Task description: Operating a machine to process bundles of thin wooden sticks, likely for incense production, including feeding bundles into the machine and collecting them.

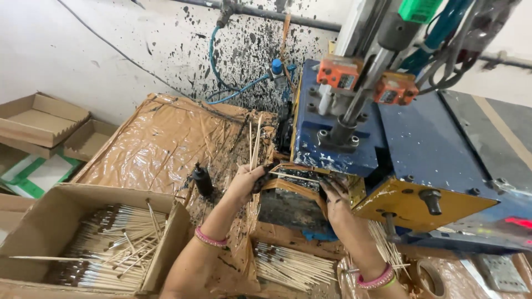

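My left hand (246, 180) grips a small bunch of thin pale sticks (255, 141) that point upward, at the left edge of a dark, stained tray (293, 185) under the blue machine (354, 138). Fingers blackened, my right hand (334, 194) rests on the tray's right side, near a single stick (293, 177) lying across it. I cannot tell whether it pinches that stick. Both wrists wear pink bangles.
A cardboard box (166, 243) at lower left holds several dark-tipped sticks. More sticks (293, 268) lie in a pile between my arms. A small black bottle (203, 180) stands on the plastic-covered table. Empty cartons (44, 119) sit at far left. The yellow machine plate (410, 202) juts out at right.
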